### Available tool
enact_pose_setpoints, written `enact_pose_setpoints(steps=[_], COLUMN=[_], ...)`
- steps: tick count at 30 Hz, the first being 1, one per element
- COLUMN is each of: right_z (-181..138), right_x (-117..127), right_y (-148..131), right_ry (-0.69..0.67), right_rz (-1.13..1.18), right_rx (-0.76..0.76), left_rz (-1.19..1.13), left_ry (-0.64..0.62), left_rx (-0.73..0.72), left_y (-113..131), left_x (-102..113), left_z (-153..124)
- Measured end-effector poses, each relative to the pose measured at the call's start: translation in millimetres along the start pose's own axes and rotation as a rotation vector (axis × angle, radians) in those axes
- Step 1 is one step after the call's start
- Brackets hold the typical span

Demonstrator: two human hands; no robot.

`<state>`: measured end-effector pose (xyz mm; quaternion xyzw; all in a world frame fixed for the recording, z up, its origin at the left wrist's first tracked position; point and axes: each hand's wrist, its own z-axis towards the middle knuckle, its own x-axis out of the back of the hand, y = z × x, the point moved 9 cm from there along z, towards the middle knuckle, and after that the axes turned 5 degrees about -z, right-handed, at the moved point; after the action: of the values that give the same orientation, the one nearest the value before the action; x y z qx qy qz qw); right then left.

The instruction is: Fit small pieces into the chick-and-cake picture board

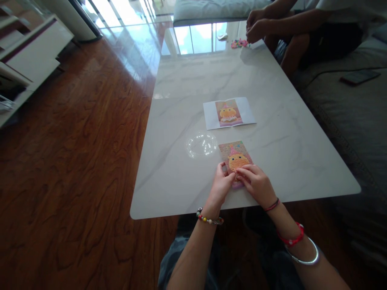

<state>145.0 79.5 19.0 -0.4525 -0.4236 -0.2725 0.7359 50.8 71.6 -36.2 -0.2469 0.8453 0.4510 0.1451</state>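
A small upright-format picture (236,158) of a yellow round-faced character in a pink party hat lies near the front of the table; its surface looks textured, as if built from small pieces. My left hand (223,181) grips its lower left edge, thumb over the front. Across the lower part, my right hand (255,183) rests with thumb and fingertips pinched together near my left thumb; whatever is between them is too small to make out. Just beyond lies a creased white sheet (249,109) printed with a similar character. My fingers hide the picture's lower part.
The glossy white marbled table (175,173) has a ring of light reflections left of the picture. At its far end, another person's hands (255,28) are beside a pile of small colourful pieces (239,43). A phone (359,77) lies on the sofa at the right.
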Motion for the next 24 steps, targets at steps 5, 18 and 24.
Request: enact_pose_setpoints(steps=[5, 18, 24], right_z=[3.1, 13.9, 15.4], right_x=[-2.8, -7.2, -16.8], right_y=[2.4, 1.1, 4.0], right_ry=[-0.044, -0.104, -0.228], right_rz=[0.043, 0.066, 0.063], right_rx=[-0.018, 0.029, 0.023], left_rz=[0.119, 0.357, 0.412], left_ry=[0.016, 0.126, 0.147], left_rx=[-0.120, -0.184, -0.185], left_y=[-3.8, -8.5, -7.1], left_x=[9.4, 23.2, 23.7], left_z=[11.8, 18.1, 15.9])
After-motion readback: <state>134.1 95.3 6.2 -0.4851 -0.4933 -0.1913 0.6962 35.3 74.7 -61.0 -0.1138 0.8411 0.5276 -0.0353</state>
